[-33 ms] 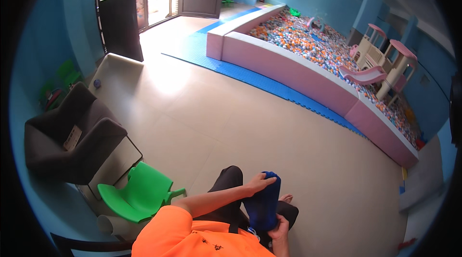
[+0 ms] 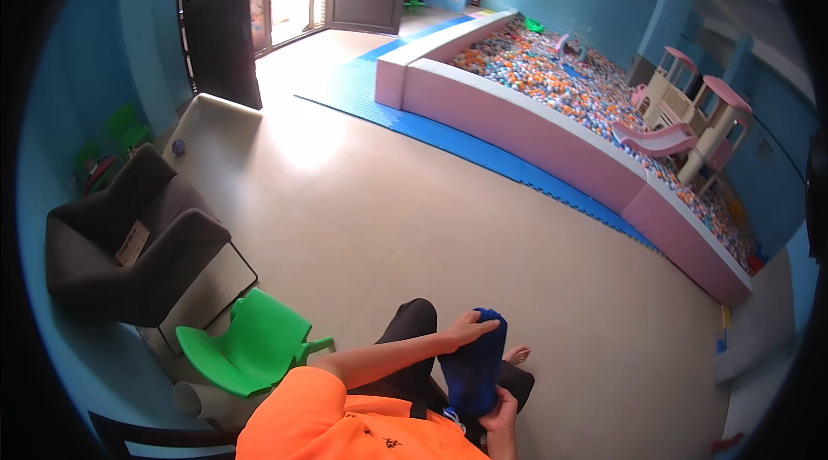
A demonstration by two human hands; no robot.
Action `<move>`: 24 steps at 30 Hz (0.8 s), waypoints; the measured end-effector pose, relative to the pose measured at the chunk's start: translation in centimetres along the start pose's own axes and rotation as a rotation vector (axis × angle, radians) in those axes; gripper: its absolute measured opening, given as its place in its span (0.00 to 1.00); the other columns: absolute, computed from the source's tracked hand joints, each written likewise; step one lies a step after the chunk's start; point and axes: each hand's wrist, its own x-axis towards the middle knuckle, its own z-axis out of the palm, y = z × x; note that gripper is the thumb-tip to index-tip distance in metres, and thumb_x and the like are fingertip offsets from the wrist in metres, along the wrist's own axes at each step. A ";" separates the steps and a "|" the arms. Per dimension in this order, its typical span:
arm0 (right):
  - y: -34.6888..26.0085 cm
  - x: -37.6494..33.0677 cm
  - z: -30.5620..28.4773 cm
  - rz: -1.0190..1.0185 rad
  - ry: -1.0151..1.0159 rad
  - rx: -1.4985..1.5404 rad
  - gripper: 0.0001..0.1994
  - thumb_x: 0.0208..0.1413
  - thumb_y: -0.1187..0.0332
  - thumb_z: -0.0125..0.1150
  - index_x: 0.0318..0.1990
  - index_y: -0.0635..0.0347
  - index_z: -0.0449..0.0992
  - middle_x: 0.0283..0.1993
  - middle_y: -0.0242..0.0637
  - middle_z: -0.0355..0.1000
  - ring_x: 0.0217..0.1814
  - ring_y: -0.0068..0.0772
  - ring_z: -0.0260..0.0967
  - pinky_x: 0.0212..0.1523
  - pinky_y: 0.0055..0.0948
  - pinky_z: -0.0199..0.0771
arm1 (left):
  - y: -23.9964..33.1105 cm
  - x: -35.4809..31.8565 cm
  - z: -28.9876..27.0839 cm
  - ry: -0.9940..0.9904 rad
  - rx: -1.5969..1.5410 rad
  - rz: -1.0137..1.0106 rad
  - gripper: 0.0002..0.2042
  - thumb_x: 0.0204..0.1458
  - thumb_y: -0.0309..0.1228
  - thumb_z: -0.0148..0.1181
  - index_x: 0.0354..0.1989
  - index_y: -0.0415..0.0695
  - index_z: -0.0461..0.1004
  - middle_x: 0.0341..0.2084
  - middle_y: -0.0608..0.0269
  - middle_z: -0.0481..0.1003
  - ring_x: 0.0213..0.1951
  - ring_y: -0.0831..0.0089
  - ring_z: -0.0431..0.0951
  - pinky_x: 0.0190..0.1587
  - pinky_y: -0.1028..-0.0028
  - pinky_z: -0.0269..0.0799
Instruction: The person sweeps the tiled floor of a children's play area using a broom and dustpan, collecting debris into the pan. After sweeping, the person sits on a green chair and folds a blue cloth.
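I am sitting on the beige floor in an orange shirt and dark trousers. A dark blue soft thing (image 2: pixel 473 369), shaped like a sock or a fabric cover, stands upright over my raised knee. My left hand (image 2: pixel 468 329) grips its top end. My right hand (image 2: pixel 500 413) holds its lower end from below. Just right of the blue thing, my bare foot (image 2: pixel 516 355) shows on the floor.
A green plastic chair (image 2: pixel 250 344) stands close on my left, with a dark grey armchair (image 2: pixel 121 244) behind it. A pink-walled ball pit (image 2: pixel 535 128) edged by blue foam mats (image 2: pixel 483 148) runs across the far side, with a toy playhouse and slide (image 2: pixel 681 119). An open door (image 2: pixel 220 25) is at the far left.
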 end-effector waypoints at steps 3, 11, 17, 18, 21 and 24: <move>-0.8 -1.2 2.1 0.041 -0.123 0.028 0.19 0.50 0.68 0.49 0.50 0.69 0.68 0.49 0.47 0.70 0.53 0.48 0.67 0.58 0.45 0.62 | 0.9 0.1 -0.7 -0.066 -0.043 0.030 0.17 0.48 0.43 0.60 0.36 0.40 0.74 0.31 0.63 0.74 0.36 0.73 0.73 0.41 0.72 0.68; -3.7 2.1 1.1 -0.186 -0.230 -0.066 0.19 0.53 0.72 0.45 0.53 0.69 0.65 0.53 0.44 0.67 0.55 0.43 0.65 0.61 0.45 0.59 | 2.4 -0.7 -1.6 0.067 0.031 -0.156 0.16 0.47 0.36 0.61 0.40 0.37 0.73 0.38 0.55 0.75 0.43 0.67 0.74 0.45 0.70 0.68; -8.6 -1.3 7.7 -0.713 -0.031 -0.450 0.12 0.50 0.78 0.52 0.45 0.68 0.69 0.41 0.40 0.71 0.43 0.36 0.68 0.49 0.34 0.68 | 2.0 0.4 -2.9 0.060 0.070 -0.152 0.15 0.44 0.30 0.62 0.40 0.36 0.75 0.36 0.56 0.76 0.42 0.66 0.75 0.46 0.70 0.69; -8.9 -1.7 8.1 -0.803 -0.049 -0.506 0.11 0.50 0.79 0.52 0.43 0.68 0.70 0.40 0.38 0.70 0.41 0.32 0.68 0.47 0.32 0.68 | 1.8 0.6 -2.9 0.049 0.069 -0.161 0.15 0.43 0.30 0.62 0.40 0.37 0.75 0.36 0.56 0.76 0.41 0.66 0.75 0.46 0.70 0.69; -8.3 -4.2 11.7 -1.026 -0.011 -0.742 0.08 0.48 0.81 0.52 0.37 0.65 0.71 0.33 0.31 0.70 0.35 0.24 0.65 0.43 0.25 0.67 | -3.7 2.8 -3.1 0.034 -0.056 -0.195 0.14 0.42 0.30 0.63 0.38 0.38 0.76 0.34 0.56 0.77 0.39 0.66 0.76 0.45 0.70 0.70; -8.1 -3.5 10.8 -0.967 -0.069 -0.750 0.10 0.46 0.83 0.52 0.38 0.65 0.72 0.34 0.32 0.72 0.35 0.25 0.67 0.42 0.26 0.69 | -4.8 2.5 -2.6 0.076 -0.016 -0.218 0.11 0.43 0.29 0.64 0.35 0.38 0.77 0.31 0.60 0.77 0.36 0.71 0.76 0.44 0.73 0.69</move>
